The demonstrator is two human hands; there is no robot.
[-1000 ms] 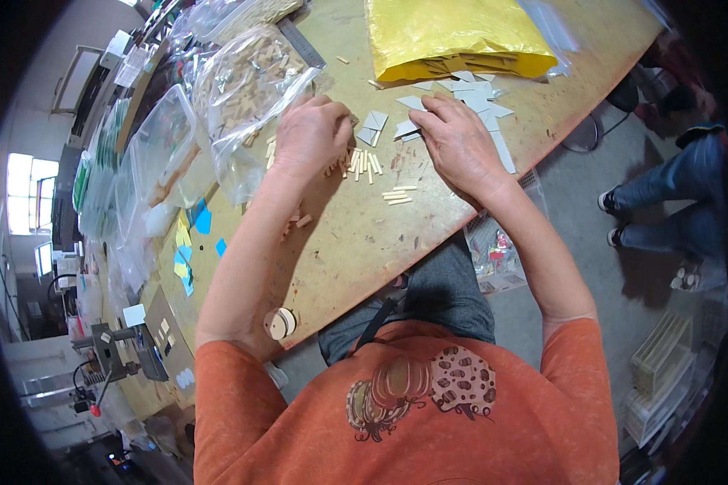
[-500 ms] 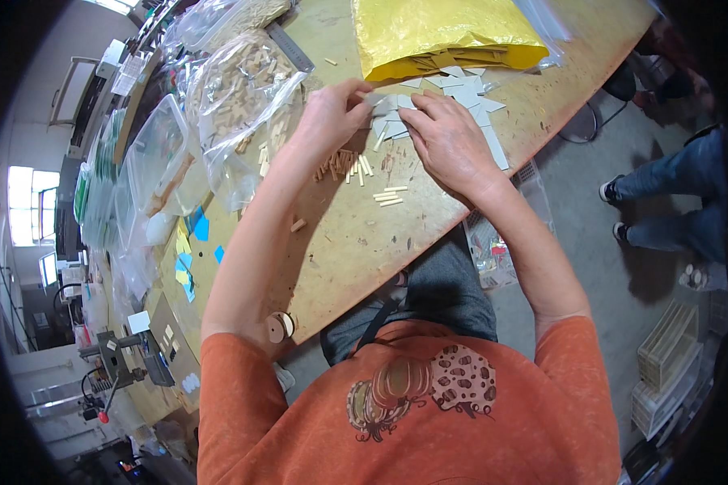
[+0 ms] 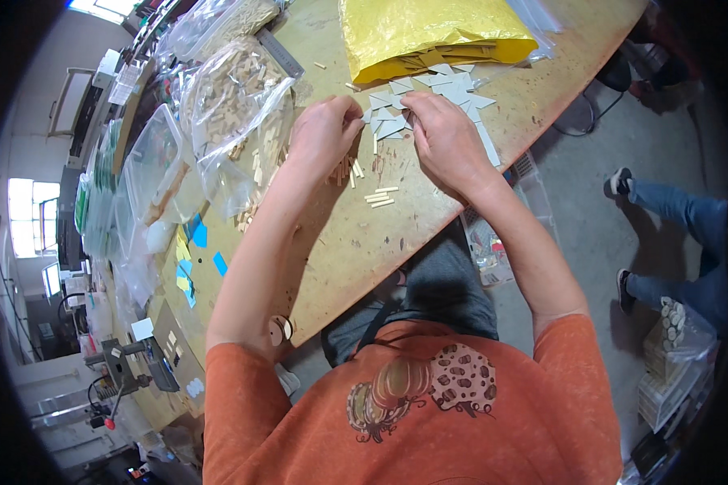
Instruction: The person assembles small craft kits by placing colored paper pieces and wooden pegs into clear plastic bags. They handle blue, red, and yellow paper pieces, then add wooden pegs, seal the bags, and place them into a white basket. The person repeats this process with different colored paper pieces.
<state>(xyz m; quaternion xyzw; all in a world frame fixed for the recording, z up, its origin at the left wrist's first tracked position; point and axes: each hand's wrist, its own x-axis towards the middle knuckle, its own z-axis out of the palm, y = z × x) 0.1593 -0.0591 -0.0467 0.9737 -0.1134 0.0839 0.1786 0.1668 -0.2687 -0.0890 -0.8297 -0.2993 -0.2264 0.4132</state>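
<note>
Grey flat pieces (image 3: 391, 115), many of them triangular, lie in a loose pile on the table between and beyond my hands. My left hand (image 3: 325, 131) is at the pile's left edge, thumb and fingers drawn together in a pinch; whatever it holds is too small to make out. Over the pile's near right part, my right hand (image 3: 445, 137) has its fingers bent down and closed at the pieces, their grip partly hidden. Short pale wooden sticks (image 3: 380, 197) lie nearer to me, with more beside my left wrist.
A yellow bag (image 3: 437, 36) of flat pieces opens toward the pile. Clear bags of small wooden parts (image 3: 234, 97) and a metal ruler (image 3: 279, 53) lie to the left. Blue pieces (image 3: 221, 263) and a wooden spool (image 3: 280, 330) are nearer. Another person's legs (image 3: 675, 206) show at right.
My left hand has moved down and slightly away from the grey pieces, uncovering more of the pile. My right hand stays over them. The other person's legs have shifted.
</note>
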